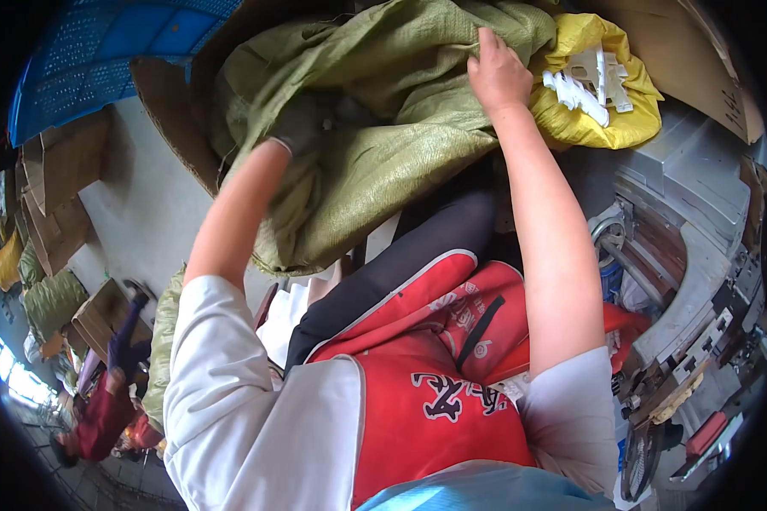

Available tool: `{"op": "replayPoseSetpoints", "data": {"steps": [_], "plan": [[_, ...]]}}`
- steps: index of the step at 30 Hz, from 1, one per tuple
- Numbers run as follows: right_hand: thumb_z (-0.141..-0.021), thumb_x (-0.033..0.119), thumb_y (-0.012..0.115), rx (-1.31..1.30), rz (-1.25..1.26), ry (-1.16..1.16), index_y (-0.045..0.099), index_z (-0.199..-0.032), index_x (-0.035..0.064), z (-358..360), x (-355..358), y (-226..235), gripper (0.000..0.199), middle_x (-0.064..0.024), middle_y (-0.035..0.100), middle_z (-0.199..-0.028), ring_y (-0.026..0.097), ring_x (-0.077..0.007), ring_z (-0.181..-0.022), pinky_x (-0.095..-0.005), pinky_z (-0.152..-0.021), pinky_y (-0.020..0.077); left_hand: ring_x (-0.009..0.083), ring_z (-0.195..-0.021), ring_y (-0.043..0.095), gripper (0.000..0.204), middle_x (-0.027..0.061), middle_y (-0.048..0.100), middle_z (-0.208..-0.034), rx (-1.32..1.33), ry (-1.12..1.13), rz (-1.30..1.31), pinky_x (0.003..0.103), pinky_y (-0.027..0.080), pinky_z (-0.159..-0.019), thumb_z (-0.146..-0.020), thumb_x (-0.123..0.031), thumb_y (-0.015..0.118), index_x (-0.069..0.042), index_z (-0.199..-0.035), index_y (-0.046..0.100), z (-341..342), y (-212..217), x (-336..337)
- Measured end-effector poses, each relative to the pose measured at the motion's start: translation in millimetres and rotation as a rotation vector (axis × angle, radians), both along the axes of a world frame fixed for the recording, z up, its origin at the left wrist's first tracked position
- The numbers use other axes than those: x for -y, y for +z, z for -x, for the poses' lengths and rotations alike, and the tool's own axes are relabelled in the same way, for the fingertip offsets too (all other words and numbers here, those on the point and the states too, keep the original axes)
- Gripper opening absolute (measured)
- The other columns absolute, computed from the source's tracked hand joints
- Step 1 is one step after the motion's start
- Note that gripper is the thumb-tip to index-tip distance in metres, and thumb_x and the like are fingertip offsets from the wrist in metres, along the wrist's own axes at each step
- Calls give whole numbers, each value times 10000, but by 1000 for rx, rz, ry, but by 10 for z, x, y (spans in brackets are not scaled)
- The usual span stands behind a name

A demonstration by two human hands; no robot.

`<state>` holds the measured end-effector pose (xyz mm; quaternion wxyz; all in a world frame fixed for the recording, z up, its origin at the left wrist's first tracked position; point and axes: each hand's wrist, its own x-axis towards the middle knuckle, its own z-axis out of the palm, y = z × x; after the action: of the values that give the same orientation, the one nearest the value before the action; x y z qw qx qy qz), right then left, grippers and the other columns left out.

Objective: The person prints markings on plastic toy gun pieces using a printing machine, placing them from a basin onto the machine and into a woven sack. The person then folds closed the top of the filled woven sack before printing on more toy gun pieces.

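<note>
Here my right hand (pixel 496 72) grips the green woven sack (pixel 375 136); my left hand (pixel 298 126), apparently gloved, clutches its folds beside the yellow bag (pixel 592 123).

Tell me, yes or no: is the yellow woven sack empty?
No: white plastic parts lie in the open mouth of the yellow woven sack, beside the right hand.

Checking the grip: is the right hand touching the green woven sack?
Touching. The head view shows the right hand with fingers gripping a fold of the green woven sack.
</note>
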<state>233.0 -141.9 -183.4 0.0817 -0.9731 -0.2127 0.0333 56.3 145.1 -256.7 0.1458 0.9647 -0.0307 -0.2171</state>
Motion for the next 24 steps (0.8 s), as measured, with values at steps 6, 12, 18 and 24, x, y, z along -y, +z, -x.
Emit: {"op": "replayPoseSetpoints", "data": {"steps": [6, 12, 18, 24], "plan": [[-872, 191, 641, 48, -69, 28, 506, -1129, 130, 8, -80, -97, 297, -75, 639, -1055, 649, -312, -1013, -481, -793, 571, 348, -1173, 600, 395, 189, 638, -1255, 229, 147, -414, 415, 446, -1034, -932, -319, 538, -88, -1225, 668, -143, 43, -730], [-883, 211, 624, -44, -7, -41, 495, -1246, 115, -67, -31, -67, 396, -94, 636, -1209, 627, -332, -1097, -499, -845, 544, 346, -1189, 590, 442, 196, 615, -1303, -275, -63, -12, 400, 435, -1041, -904, -378, 544, -92, -1215, 675, -419, -79, 526], [-890, 241, 636, -11, -50, -16, 500, -1231, 105, -132, 40, -100, 392, -100, 650, -1196, 638, -353, -1074, -508, -844, 538, 346, -1179, 593, 402, 202, 655, -1221, -81, 121, -33, 423, 419, -1060, -914, -326, 505, -44, -1121, 703, -1402, 22, 305], [-887, 253, 630, -21, -38, -44, 502, -1246, 115, -133, -15, -64, 405, -96, 651, -1192, 643, -346, -1062, -505, -838, 544, 334, -1166, 587, 374, 157, 656, -1227, 179, -93, -157, 426, 422, -1044, -895, -320, 557, -68, -1138, 689, -1000, -103, 121]]}}
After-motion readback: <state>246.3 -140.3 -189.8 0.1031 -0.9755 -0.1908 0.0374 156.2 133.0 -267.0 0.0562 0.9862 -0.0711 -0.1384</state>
